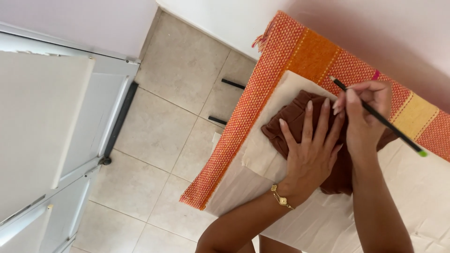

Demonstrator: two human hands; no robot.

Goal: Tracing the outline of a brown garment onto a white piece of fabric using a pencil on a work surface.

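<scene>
A folded brown cloth (293,119) lies on a cream sheet (281,93) spread over an orange woven cover (281,56). My left hand (311,150) presses flat on the brown cloth, fingers spread, with a gold bracelet (281,199) at the wrist. My right hand (365,115) holds a thin black pencil (379,117) with a green end, its tip pointing up and left above the cloth. The far part of the brown cloth is hidden under both hands.
The covered surface ends at a fringed corner (262,40) near a white wall. Beige floor tiles (173,107) lie to the left, with two dark legs (233,84) showing under the edge. A white door (51,136) stands at far left.
</scene>
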